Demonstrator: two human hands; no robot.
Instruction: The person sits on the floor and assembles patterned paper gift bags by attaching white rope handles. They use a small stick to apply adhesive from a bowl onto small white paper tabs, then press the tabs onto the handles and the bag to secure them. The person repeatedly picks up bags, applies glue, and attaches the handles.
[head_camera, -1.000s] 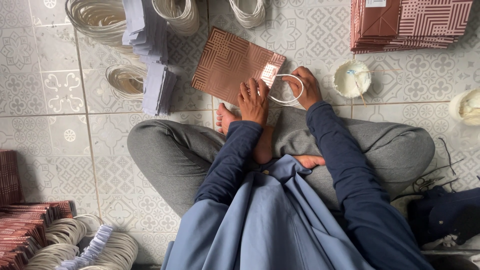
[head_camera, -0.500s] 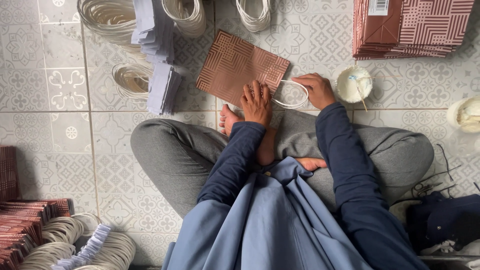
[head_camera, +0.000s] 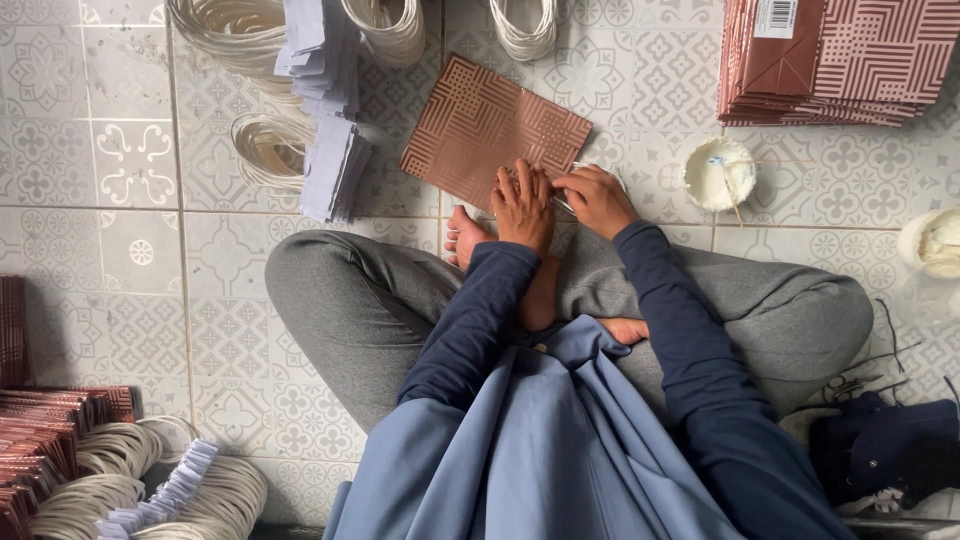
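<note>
Both hands press the near edge of a flat reddish-brown patterned paper bag (head_camera: 480, 125) on the tiled floor (head_camera: 120, 250): left hand (head_camera: 522, 207) flat with fingers spread, right hand (head_camera: 597, 200) with fingers curled; what they grip, I cannot tell.

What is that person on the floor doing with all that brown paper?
A person sits cross-legged on the tiled floor. Both hands press on the near edge of a flat brown patterned paper bag: the left hand lies flat on it, and the right hand is bent beside it, over a white cord handle that is mostly hidden. A stack of the same bags lies at the top right, a small white cup stands near the right hand, and bundles of white cord handles lie around.
</note>
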